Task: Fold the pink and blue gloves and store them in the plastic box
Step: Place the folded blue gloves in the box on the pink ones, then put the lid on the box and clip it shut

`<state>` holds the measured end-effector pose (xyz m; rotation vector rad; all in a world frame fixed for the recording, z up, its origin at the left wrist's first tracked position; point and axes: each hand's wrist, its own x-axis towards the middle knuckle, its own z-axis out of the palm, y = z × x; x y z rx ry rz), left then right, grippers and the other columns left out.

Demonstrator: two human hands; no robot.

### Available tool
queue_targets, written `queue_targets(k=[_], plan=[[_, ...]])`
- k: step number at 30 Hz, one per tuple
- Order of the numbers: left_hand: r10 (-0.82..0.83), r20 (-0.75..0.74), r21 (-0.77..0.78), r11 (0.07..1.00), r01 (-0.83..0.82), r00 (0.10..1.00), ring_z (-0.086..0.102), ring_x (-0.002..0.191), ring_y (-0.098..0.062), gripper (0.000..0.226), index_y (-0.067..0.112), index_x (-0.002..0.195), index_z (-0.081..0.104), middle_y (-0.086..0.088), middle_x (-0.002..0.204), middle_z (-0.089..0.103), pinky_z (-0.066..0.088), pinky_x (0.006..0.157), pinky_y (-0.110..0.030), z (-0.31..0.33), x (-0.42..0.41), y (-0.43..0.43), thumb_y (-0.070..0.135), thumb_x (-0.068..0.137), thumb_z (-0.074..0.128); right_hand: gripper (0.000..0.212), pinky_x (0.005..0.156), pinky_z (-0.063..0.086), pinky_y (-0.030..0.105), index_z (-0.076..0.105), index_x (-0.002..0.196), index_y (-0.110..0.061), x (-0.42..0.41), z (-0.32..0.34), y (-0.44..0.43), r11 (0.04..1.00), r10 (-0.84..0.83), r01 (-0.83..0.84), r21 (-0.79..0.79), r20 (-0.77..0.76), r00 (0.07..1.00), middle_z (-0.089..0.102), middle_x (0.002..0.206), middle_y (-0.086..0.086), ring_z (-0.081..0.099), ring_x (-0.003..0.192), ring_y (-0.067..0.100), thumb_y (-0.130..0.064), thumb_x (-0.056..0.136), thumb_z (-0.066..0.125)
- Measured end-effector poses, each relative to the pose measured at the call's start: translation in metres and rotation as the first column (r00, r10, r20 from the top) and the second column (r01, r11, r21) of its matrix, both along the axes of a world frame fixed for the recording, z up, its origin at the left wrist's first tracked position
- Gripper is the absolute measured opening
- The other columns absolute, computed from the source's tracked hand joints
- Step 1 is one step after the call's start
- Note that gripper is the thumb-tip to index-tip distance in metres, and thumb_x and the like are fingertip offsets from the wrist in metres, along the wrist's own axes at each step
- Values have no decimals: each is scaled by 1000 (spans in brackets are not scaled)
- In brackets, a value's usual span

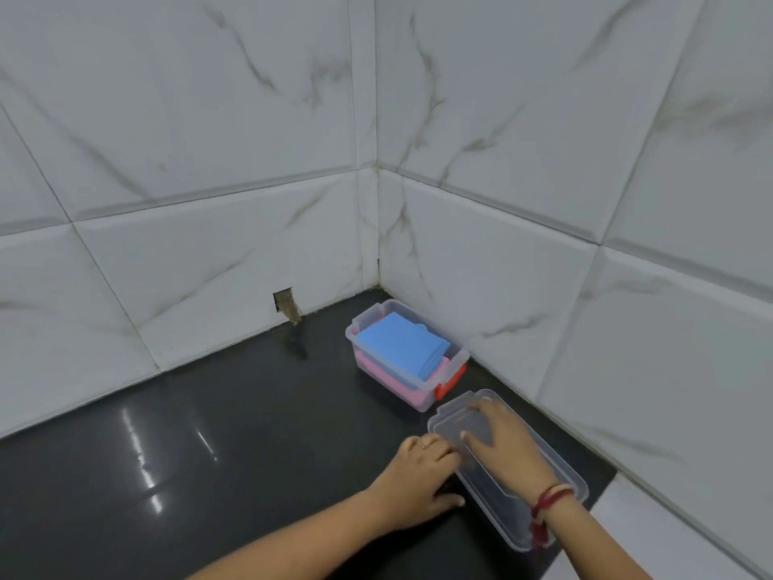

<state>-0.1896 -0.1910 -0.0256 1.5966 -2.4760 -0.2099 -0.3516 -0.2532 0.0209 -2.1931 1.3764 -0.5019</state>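
Observation:
A clear plastic box [460, 357] with a red latch stands in the corner of the black counter. Inside it a folded blue glove [399, 343] lies on top of a folded pink glove [389, 380]. The box's clear lid [556, 462] lies flat on the counter just in front of it, by the right wall. My right hand [504, 447] rests flat on top of the lid, fingers spread. My left hand [418, 475] touches the lid's left edge with its fingertips, thumb on the counter.
White marble-look tiled walls meet in a corner behind the box. A small broken hole [286, 305] shows in the left wall at counter level. The glossy black counter [209, 433] stretches out to the left.

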Motion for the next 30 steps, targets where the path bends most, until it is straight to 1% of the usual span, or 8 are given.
queue_targets(k=[7,12,16,18,21,25,27,30], plan=[[-52,153,-92,994,66,987,47,117,-26,26,15,110,55,-8,118,54,29,102,-42,5,1,-5,33,95,44,48,104,34,27,45,131,-23,-13,-15,44,997,16,-8,72,-105,994,46,135,0,43,125,16,-35,87,59],[-130,122,-129,981,145,984,45,119,-22,27,14,110,53,-7,119,54,22,112,-46,24,12,15,34,95,40,58,101,38,25,46,128,-30,-13,-3,68,988,110,-91,125,-153,982,50,128,-7,46,117,11,-53,78,62],[-169,131,-121,975,185,977,47,115,-22,29,14,109,51,-6,116,56,19,113,-43,56,21,33,38,96,41,42,94,43,29,48,119,-30,3,14,86,986,123,-154,-70,-327,937,55,120,-7,53,110,14,-46,81,57],[-161,112,-118,978,174,981,53,104,-20,29,17,100,50,-4,107,59,32,104,-40,78,29,39,44,95,42,24,84,45,29,51,111,-30,14,28,92,972,93,-160,-173,-342,935,61,112,-6,59,101,15,-38,88,49],[-66,41,-122,990,70,997,54,77,-15,37,24,83,45,4,86,58,43,76,-33,111,50,40,61,86,46,12,71,42,31,50,92,-30,33,52,92,951,146,-215,-223,-289,946,65,97,-5,61,92,18,-40,88,46],[116,-109,-184,974,-134,987,50,66,-9,46,22,79,50,9,75,57,42,59,-29,130,96,30,68,76,54,23,60,40,29,47,76,-24,44,78,74,965,218,-231,-122,-107,970,58,73,-8,55,68,12,-43,84,57],[207,-414,-118,953,-278,887,49,62,-8,46,21,77,52,8,70,56,40,56,-28,131,118,21,65,73,62,21,62,48,29,58,79,-21,47,89,54,968,247,-245,-59,21,969,64,70,-3,59,63,11,-41,83,62],[323,-798,92,899,-428,509,51,59,-5,37,18,78,60,8,67,58,40,57,-20,124,135,-6,54,74,71,8,51,48,17,67,80,-21,54,100,12,979,185,-201,21,312,932,67,56,-9,60,47,3,-28,83,69]])
